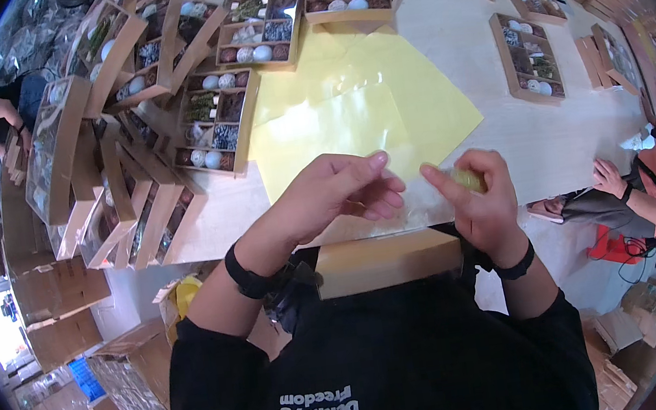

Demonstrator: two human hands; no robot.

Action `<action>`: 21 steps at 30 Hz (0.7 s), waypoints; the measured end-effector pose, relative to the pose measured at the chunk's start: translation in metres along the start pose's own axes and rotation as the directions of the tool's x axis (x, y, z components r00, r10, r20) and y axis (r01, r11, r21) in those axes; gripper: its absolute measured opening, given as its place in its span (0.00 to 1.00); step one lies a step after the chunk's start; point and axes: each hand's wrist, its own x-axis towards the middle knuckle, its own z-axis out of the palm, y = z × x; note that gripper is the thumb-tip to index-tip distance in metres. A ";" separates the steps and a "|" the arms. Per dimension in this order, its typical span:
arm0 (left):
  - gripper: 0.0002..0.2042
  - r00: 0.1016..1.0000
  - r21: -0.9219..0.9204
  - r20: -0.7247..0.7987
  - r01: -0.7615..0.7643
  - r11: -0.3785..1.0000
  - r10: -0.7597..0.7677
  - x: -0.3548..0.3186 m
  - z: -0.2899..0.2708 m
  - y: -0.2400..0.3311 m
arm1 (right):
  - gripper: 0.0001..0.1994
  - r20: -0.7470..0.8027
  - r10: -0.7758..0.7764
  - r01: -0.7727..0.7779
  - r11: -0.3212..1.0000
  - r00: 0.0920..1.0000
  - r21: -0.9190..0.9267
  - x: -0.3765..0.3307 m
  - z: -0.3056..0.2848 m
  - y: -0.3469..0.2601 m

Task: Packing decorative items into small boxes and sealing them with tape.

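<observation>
My left hand (346,186) hovers over the near edge of the table, thumb stretched out and apart from its loosely bent fingers; I see nothing held in it. My right hand (484,198) is closed around a small yellowish roll (468,179), which looks like clear tape and is partly hidden by the fingers. Its index finger points toward the left hand. Below both hands, a shallow cardboard box (388,263) stands between my body and the table edge, its inside out of sight. Beyond the hands, overlapping glossy yellow sheets (334,122) lie on the table.
Compartmented boxes (260,17) of balls, cones and greenery line the far side. Many more lean in stacks (124,181) at the left, and several lie at the right (529,57). Co-workers are at the right (654,189) and far left (1,114). Cartons (128,377) stand on the floor.
</observation>
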 end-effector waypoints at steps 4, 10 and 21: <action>0.13 0.998 -0.023 -0.040 -0.046 0.999 0.045 -0.014 0.005 -0.002 | 0.21 0.179 -0.030 0.031 1.000 0.983 -0.004 -0.006 -0.005 -0.010; 0.05 0.877 0.611 -0.217 -0.221 0.760 0.430 -0.045 0.026 0.005 | 0.14 0.179 0.397 -0.435 0.798 0.900 0.418 -0.003 -0.001 -0.011; 0.46 0.889 0.917 -0.032 -0.156 0.366 0.457 -0.077 0.051 -0.030 | 0.02 0.518 0.525 -0.731 0.385 0.675 0.563 0.005 -0.025 -0.021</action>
